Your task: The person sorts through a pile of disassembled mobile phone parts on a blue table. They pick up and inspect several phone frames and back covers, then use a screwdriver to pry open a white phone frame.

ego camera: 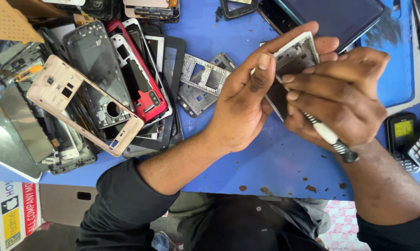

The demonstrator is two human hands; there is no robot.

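Note:
My left hand [247,100] holds a white phone frame [297,55] above the blue table, thumb across its front and fingers behind its top edge. My right hand [340,100] grips a screwdriver with a white and black handle [333,139]. Its tip end is hidden under my fingers, against the lower part of the frame. Both hands meet over the frame at the middle right of the view.
A heap of phone frames and back covers lies at left, with a gold frame [79,104] and a red one [142,83] on top. Grey inner plates [203,81] lie beside my left hand. Two keypad phones [407,139] sit at right, a dark tablet [333,16] at the back.

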